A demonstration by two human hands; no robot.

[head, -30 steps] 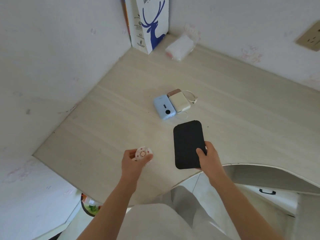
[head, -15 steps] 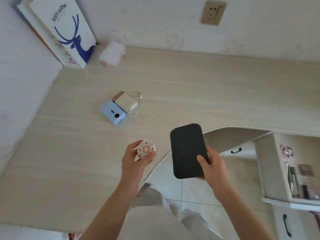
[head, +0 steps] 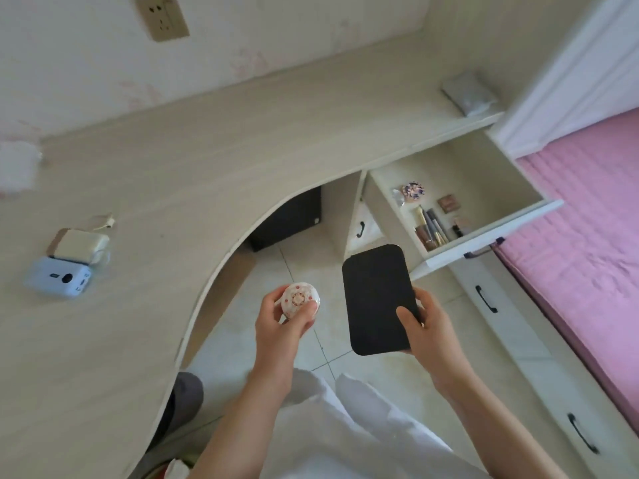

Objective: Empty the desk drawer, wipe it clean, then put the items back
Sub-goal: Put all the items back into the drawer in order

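Note:
My left hand (head: 281, 323) grips a small round white case with a red pattern (head: 299, 299). A flat black rectangular case (head: 378, 300) is held at its lower right corner by my right hand (head: 427, 326). Both hands hover over the floor, between the desk's curved edge and the open white drawer (head: 484, 240) at the right. Inside the drawer lie a round patterned compact (head: 413, 191), a small brown square case (head: 447, 203) and several pens and brushes (head: 430, 228). On the desk (head: 173, 174) at the left sit a light blue power bank (head: 58, 277) and a beige one (head: 77, 244).
A white cloth (head: 17, 167) lies at the desk's far left, a grey packet (head: 466, 93) at its far right corner. Closed drawers with black handles (head: 485, 299) stand below the open one. A pink bed (head: 581, 236) borders the right. A wall socket (head: 162, 17) is above.
My view has swung right, bringing the open drawer and the bed into sight. Both hands, still holding the same items, have moved off the desk toward the drawer.

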